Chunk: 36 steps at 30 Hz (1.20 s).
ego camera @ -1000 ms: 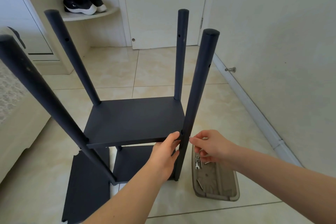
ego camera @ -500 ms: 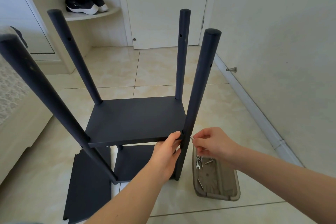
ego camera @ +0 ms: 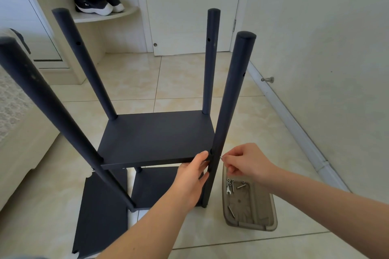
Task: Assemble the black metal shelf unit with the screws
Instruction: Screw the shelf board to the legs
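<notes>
The room over the shelf board [ego camera: 155,136], between the four posts [ego camera: 210,69], lies open from above, though the slanting near-left post [ego camera: 52,111] crosses its left side. Right of the near-right post [ego camera: 227,111] is bare floor [ego camera: 263,124] up to the wall [ego camera: 326,48], but for the tray [ego camera: 250,226] beside the post's foot. The left hand [ego camera: 189,181] gripping the board and the right hand [ego camera: 244,162] pinching a screw [ego camera: 221,157] fill both sides of that post.
</notes>
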Each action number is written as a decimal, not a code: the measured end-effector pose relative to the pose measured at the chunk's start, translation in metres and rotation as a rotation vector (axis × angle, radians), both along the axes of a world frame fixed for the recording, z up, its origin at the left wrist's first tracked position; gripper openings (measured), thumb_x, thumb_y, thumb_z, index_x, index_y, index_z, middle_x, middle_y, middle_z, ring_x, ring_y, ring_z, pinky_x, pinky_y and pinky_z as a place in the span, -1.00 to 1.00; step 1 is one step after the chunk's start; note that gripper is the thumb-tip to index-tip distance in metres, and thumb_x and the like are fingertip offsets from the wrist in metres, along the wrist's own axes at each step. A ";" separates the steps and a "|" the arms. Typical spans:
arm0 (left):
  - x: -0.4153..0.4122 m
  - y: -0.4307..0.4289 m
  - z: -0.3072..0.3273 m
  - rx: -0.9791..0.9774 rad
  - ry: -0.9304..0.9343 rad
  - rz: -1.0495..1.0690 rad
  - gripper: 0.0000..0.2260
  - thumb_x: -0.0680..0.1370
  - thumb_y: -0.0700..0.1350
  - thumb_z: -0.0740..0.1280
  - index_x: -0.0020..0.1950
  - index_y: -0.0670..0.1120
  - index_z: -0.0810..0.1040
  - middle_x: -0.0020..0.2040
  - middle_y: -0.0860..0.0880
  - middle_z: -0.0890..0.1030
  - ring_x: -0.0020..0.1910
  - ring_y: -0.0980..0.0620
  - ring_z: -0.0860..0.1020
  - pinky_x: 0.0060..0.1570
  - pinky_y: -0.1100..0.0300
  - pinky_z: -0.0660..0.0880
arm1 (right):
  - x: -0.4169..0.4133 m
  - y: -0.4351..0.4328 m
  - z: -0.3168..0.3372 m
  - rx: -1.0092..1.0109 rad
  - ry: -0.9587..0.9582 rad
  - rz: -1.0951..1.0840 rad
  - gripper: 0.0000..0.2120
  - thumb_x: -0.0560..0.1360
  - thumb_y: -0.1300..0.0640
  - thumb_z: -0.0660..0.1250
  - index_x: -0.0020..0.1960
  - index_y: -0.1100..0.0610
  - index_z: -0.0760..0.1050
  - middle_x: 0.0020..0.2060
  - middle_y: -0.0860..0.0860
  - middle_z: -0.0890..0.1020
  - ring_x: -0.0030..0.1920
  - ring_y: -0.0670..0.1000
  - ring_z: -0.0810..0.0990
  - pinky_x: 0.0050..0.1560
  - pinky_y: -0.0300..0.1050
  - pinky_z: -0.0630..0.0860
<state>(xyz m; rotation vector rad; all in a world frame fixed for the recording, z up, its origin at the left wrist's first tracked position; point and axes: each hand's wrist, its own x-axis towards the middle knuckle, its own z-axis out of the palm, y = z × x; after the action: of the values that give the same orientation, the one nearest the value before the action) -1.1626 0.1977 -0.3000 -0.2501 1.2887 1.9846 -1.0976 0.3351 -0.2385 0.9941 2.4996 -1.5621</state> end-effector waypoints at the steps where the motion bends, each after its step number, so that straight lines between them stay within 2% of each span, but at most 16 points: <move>1: 0.000 0.000 0.001 0.003 0.001 0.002 -0.80 0.60 -0.08 0.40 0.19 -0.12 0.60 0.00 0.00 0.75 0.09 0.07 0.67 0.08 0.19 0.51 | 0.000 -0.001 0.000 0.010 0.000 0.004 -0.87 0.53 0.23 0.37 -0.15 0.22 0.65 -0.43 0.04 0.64 -0.45 -0.11 0.61 -0.36 -0.35 0.50; 3: 0.002 -0.001 0.002 0.007 0.005 0.005 -0.82 0.61 -0.08 0.39 0.17 -0.13 0.61 -0.01 0.00 0.75 -0.02 0.12 0.71 -0.08 0.25 0.51 | 0.001 -0.003 -0.001 0.011 -0.005 0.008 -0.86 0.54 0.22 0.36 -0.15 0.22 0.65 -0.44 0.02 0.62 -0.46 -0.10 0.59 -0.36 -0.33 0.50; 5: 0.003 -0.001 0.003 0.004 0.008 0.012 -0.82 0.61 -0.09 0.39 0.17 -0.13 0.61 -0.02 0.00 0.75 -0.04 0.14 0.71 -0.12 0.27 0.50 | 0.001 -0.005 -0.002 0.024 -0.008 0.011 -0.86 0.55 0.22 0.35 -0.14 0.21 0.64 -0.44 0.01 0.61 -0.46 -0.11 0.57 -0.35 -0.31 0.51; 14: 0.004 0.000 0.003 -0.007 0.006 0.010 -0.76 0.61 -0.06 0.39 0.22 -0.14 0.59 0.01 -0.01 0.74 0.05 0.09 0.68 -0.08 0.30 0.50 | 0.001 -0.006 -0.005 0.135 -0.006 0.098 -0.88 0.58 0.19 0.32 0.01 0.17 0.62 -0.33 0.00 0.63 -0.41 -0.13 0.57 -0.36 -0.37 0.45; 18: 0.004 0.000 0.003 -0.007 0.019 0.006 -0.78 0.61 -0.05 0.38 0.20 -0.13 0.60 0.00 0.00 0.74 0.07 0.09 0.67 -0.05 0.28 0.50 | 0.000 -0.006 -0.004 0.222 0.004 0.134 -0.90 0.59 0.12 0.32 -0.03 0.10 0.60 -0.26 -0.06 0.62 -0.29 -0.12 0.60 -0.35 -0.42 0.43; 20: 0.004 0.000 0.002 -0.011 0.018 0.005 -0.79 0.61 -0.05 0.38 0.19 -0.12 0.60 0.00 0.00 0.74 0.09 0.08 0.66 0.02 0.26 0.49 | 0.000 -0.007 -0.003 0.290 0.009 0.158 -0.92 0.59 0.10 0.31 -0.06 0.03 0.56 -0.26 -0.13 0.59 -0.26 -0.15 0.58 -0.40 -0.48 0.39; 23: 0.004 0.000 0.001 -0.006 0.016 0.004 -0.80 0.61 -0.05 0.39 0.18 -0.11 0.61 -0.02 0.02 0.75 0.01 0.11 0.69 -0.02 0.27 0.49 | 0.000 -0.007 -0.004 0.328 0.024 0.166 -0.92 0.58 0.09 0.33 -0.09 0.00 0.56 -0.28 -0.16 0.59 -0.27 -0.17 0.58 -0.43 -0.50 0.37; 26: 0.004 -0.001 0.001 0.015 0.013 0.001 -0.82 0.61 -0.07 0.38 0.17 -0.11 0.60 -0.04 0.03 0.75 -0.05 0.14 0.71 -0.05 0.26 0.50 | 0.001 -0.006 -0.005 0.313 0.049 0.155 -0.93 0.56 0.07 0.36 -0.11 0.00 0.57 -0.29 -0.13 0.63 -0.28 -0.15 0.62 -0.34 -0.46 0.41; 30: 0.004 0.000 0.001 0.007 0.009 0.016 -0.82 0.60 -0.06 0.40 0.15 -0.10 0.59 -0.07 0.03 0.75 -0.07 0.15 0.71 0.13 0.18 0.53 | 0.004 -0.008 -0.006 0.451 0.078 0.185 -0.91 0.56 0.05 0.36 -0.11 -0.06 0.50 -0.28 -0.19 0.57 -0.26 -0.20 0.55 -0.35 -0.48 0.39; 33: 0.005 0.001 0.002 0.016 -0.015 0.032 -0.81 0.60 -0.07 0.41 0.15 -0.12 0.57 -0.09 0.01 0.75 -0.11 0.16 0.71 -0.05 0.25 0.51 | 0.006 -0.009 -0.008 0.493 0.093 0.214 -0.92 0.57 0.04 0.35 -0.09 -0.07 0.48 -0.27 -0.21 0.54 -0.25 -0.21 0.54 -0.32 -0.50 0.40; 36: 0.006 0.001 0.004 0.022 -0.023 0.041 -0.82 0.60 -0.06 0.40 0.15 -0.12 0.57 -0.09 0.01 0.75 -0.13 0.18 0.71 -0.11 0.25 0.48 | 0.007 -0.009 -0.007 0.486 0.110 0.219 -0.93 0.58 0.05 0.35 -0.07 -0.06 0.48 -0.27 -0.22 0.53 -0.25 -0.23 0.53 -0.30 -0.53 0.39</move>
<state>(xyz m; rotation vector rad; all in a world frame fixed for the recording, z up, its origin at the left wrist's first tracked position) -1.1571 0.1988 -0.2960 -0.2901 1.2556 2.0231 -1.0911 0.3266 -0.2456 0.6405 3.0204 -0.9958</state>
